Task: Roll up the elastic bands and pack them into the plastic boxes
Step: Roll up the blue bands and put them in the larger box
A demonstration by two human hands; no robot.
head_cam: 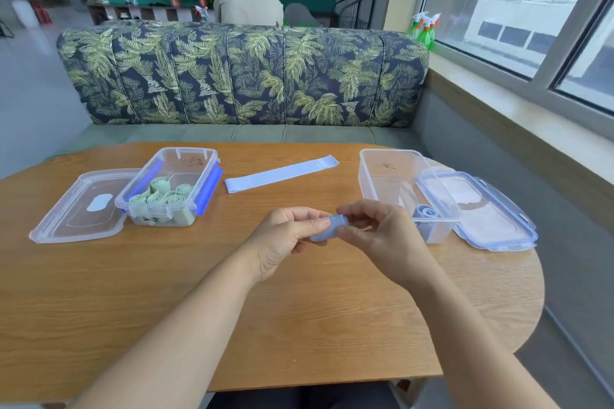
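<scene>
Wooden desk [133, 292] with two open plastic boxes: left box [181, 151] is packed with green rolls [162, 197], right box [382, 176] has one blue roll [427, 211]. A flat blue band [282, 173] lies between them. Left hand [282, 239] and right hand [382, 236] both pinch a rolled blue band [332, 227] just above the desk, fingers [352, 209] curled on it

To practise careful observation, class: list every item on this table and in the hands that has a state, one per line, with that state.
Left box: open, holding rolled green bands.
Left lid: off, flat beside that box.
Right box: open, one blue roll inside.
Right lid: off, beside its box.
Flat blue band: unrolled on the table.
Held blue band: rolled, pinched between left hand and right hand.
</scene>
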